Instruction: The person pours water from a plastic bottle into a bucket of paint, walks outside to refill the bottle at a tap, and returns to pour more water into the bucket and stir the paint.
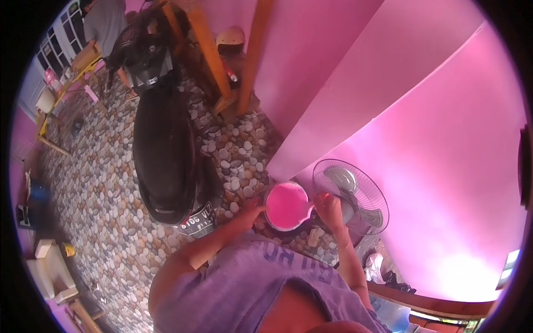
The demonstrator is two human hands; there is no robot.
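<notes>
A round container (287, 206) of bright pink liquid, with a pale rim, is in front of my body. My left hand (251, 211) touches the container's left side, its fingers bent round the rim. On the other side my right hand (327, 208) is closed near the rim, pinching something I cannot make out. A small pale piece shows between that hand and the rim. Just beyond my right hand stands a fan (363, 194) with a round wire cage.
A black motorcycle (165, 150) stands on the pebble-patterned floor to the left. Wooden posts (252, 58) and a helmet (230, 40) are ahead. Pink walls (433, 144) rise at the right. Another person (105, 28) stands at the far upper left, near a yellow-edged table.
</notes>
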